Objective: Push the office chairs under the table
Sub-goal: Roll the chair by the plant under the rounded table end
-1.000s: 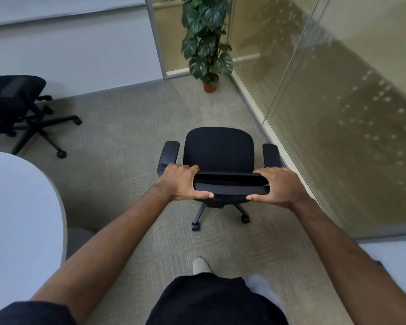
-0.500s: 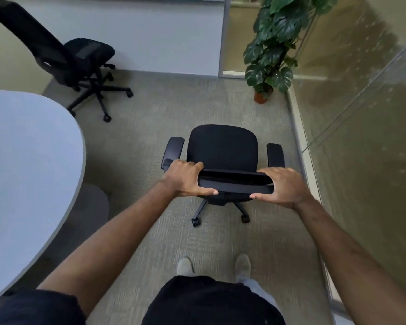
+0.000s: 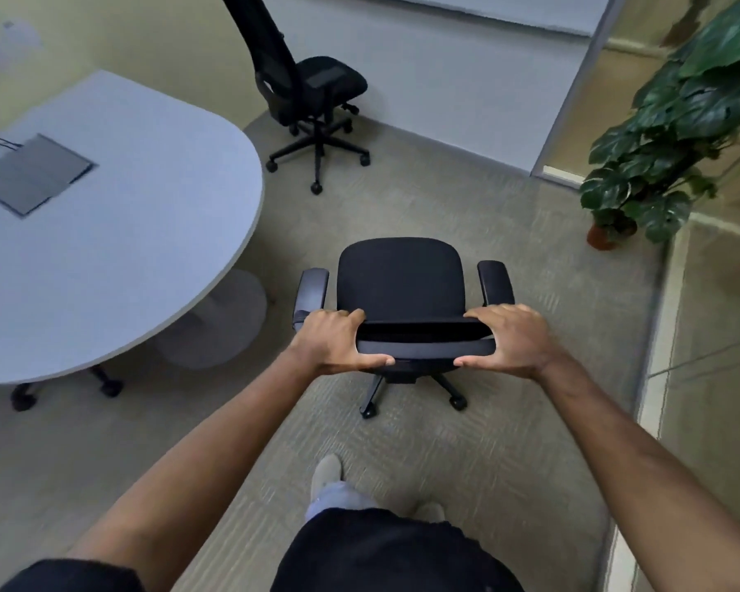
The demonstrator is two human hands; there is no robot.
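A black office chair with armrests (image 3: 400, 277) stands on the carpet right in front of me, its seat facing away. My left hand (image 3: 334, 341) grips the left end of its backrest top and my right hand (image 3: 509, 341) grips the right end. The rounded grey-white table (image 3: 116, 232) lies to the left, its edge a short way from the chair's left armrest. A second black office chair with a tall mesh back (image 3: 312, 91) stands apart near the far wall, beyond the table's end.
A potted plant (image 3: 658, 155) stands at the right by a glass wall (image 3: 718, 335) that runs along the right side. The table's round base (image 3: 219, 322) and castors of something under it (image 3: 22, 397) show at the left. A floor-box lid (image 3: 31, 173) is set in the tabletop.
The view and the held chair have turned left. The table fills more of the left, the far chair sits nearer the top middle, and the plant has shifted to the right edge.
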